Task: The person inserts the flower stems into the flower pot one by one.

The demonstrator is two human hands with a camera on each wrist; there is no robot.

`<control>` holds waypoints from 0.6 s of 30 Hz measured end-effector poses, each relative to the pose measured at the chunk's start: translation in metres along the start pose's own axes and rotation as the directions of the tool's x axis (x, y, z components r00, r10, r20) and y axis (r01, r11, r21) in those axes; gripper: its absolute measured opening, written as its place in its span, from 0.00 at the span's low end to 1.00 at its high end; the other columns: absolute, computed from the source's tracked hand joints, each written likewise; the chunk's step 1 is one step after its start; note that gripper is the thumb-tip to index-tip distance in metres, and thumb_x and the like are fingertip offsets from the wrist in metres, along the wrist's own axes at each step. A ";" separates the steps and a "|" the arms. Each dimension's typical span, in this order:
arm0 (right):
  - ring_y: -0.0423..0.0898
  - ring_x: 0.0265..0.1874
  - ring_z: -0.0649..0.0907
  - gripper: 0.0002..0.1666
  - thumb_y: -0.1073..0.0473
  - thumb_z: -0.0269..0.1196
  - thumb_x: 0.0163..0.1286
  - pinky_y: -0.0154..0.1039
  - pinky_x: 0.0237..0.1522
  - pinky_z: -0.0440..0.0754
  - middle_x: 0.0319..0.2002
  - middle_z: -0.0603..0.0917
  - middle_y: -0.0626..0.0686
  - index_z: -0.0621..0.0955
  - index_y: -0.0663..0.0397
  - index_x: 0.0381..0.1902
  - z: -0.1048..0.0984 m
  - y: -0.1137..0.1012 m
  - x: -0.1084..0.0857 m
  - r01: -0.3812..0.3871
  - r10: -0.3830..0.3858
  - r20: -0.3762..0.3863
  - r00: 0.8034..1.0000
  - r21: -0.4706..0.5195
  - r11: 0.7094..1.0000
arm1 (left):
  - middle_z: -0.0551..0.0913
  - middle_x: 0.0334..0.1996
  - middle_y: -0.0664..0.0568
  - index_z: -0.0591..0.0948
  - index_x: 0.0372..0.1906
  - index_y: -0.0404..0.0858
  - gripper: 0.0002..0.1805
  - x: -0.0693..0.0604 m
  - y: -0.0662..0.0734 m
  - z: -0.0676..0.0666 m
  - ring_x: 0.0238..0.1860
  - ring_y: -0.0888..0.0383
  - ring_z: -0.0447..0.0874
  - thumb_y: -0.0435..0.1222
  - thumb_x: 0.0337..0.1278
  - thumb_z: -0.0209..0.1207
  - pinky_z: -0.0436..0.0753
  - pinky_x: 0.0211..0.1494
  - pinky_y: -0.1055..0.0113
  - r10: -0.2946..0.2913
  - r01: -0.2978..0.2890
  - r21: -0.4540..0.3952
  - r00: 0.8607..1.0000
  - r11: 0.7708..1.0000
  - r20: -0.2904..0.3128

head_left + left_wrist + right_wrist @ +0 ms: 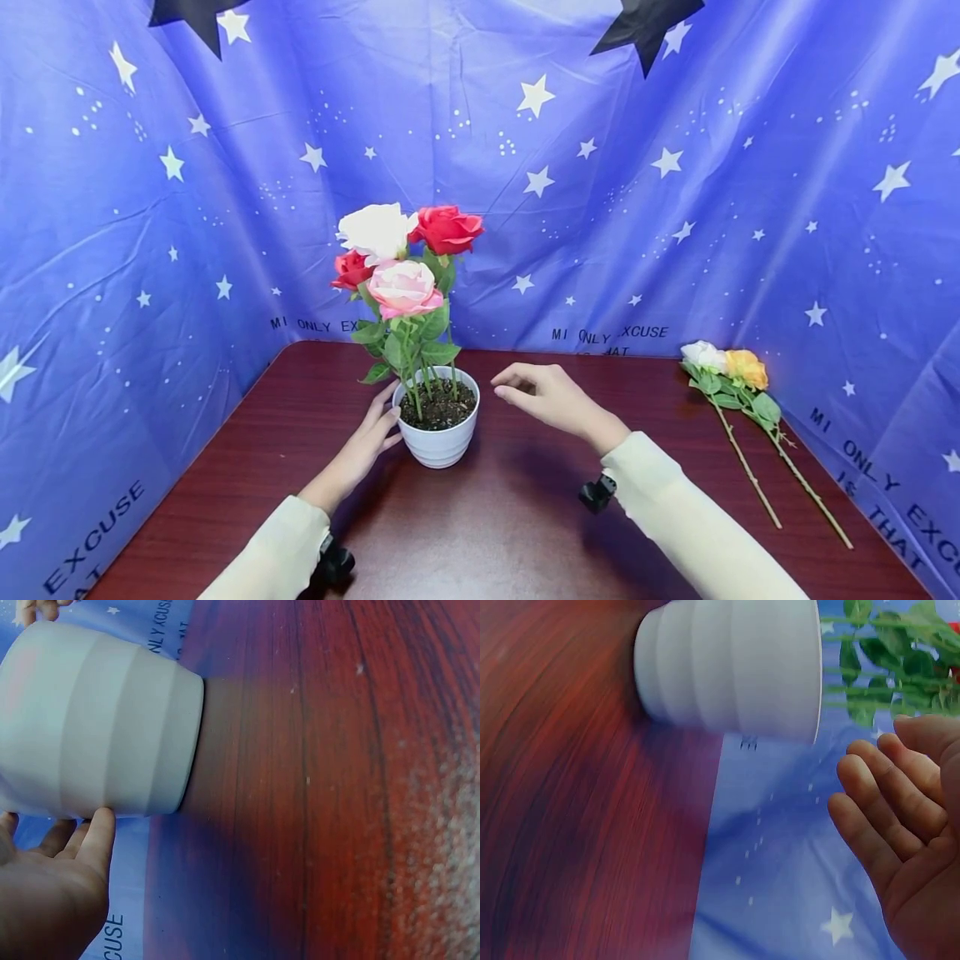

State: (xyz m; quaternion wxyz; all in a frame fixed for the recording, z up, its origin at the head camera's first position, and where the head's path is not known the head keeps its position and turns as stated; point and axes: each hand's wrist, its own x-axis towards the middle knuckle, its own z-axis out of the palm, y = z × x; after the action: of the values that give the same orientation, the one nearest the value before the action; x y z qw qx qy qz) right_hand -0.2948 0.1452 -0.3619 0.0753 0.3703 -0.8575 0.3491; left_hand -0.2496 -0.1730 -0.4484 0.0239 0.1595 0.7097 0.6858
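Note:
A white ribbed flower pot [437,446] filled with dark soil [442,408] stands upright on the table. Stems rise from the soil, bearing a white rose [377,232], a pink rose [406,289] and two red roses [448,230]. My left hand [365,442] rests against the pot's left side; in the left wrist view its fingertips touch the ribbed wall [112,735]. To the right of the pot, my right hand [551,398] hovers apart from it, fingers loosely bent and holding nothing. The right wrist view shows that palm [922,900] beside the pot's rim.
At the table's right side lie a white rose [703,356] and a yellow-orange rose [746,368], their long stems pointing toward the front. Blue star-printed cloth [480,150] hangs around the dark red wooden table [465,542]. Black star shapes [648,33] hang at the top.

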 end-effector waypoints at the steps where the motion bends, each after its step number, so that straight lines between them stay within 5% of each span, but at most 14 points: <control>1: 0.38 0.34 0.84 0.09 0.52 0.64 0.72 0.38 0.39 0.82 0.36 0.87 0.40 0.86 0.42 0.48 -0.003 0.003 -0.004 -0.004 0.004 -0.002 1.000 -0.008 1.000 | 0.45 0.76 0.35 0.46 0.80 0.42 0.31 0.000 0.000 0.000 0.74 0.37 0.46 0.41 0.81 0.39 0.59 0.72 0.37 -0.002 0.002 0.002 1.000 1.000 -0.003; 18: 0.37 0.33 0.83 0.10 0.54 0.65 0.72 0.43 0.39 0.80 0.35 0.88 0.44 0.85 0.47 0.48 -0.072 0.096 -0.102 -0.202 0.184 -0.100 0.978 -0.208 0.957 | 0.48 0.75 0.33 0.47 0.80 0.43 0.31 0.001 -0.001 0.002 0.74 0.37 0.48 0.41 0.80 0.40 0.59 0.72 0.37 -0.004 0.004 0.009 1.000 1.000 -0.019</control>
State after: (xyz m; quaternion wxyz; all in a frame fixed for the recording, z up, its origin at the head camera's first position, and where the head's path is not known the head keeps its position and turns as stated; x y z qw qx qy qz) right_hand -0.2968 0.2982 -0.4000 0.1148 0.2603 -0.9188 0.2736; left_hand -0.2505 -0.1709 -0.4491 0.0178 0.1520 0.7134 0.6839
